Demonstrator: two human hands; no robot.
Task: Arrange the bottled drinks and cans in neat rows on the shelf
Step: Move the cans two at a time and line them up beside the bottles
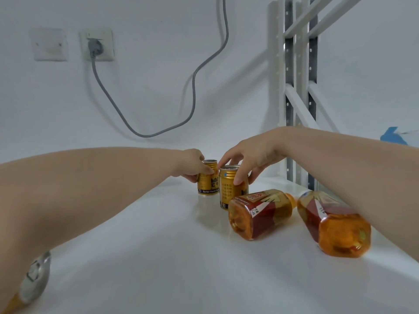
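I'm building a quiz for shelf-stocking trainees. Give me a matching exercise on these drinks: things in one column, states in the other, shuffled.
1 rear can
2 front can
3 middle bottle
4 corner bottle

a lies beside the front can, untouched
b gripped by the left hand
c cut off at the bottom-left edge
d gripped by the right hand

Pairs: 1-b, 2-d, 3-a, 4-c

"Red Bull Vitamin" on left can (208,181)

Standing on the white shelf board (147,257): left gold metal can (207,185), right gold metal can (229,191) just beside. Lying nearer, rightward: left amber plastic bottle (258,214), right amber plastic bottle (335,225) beside.
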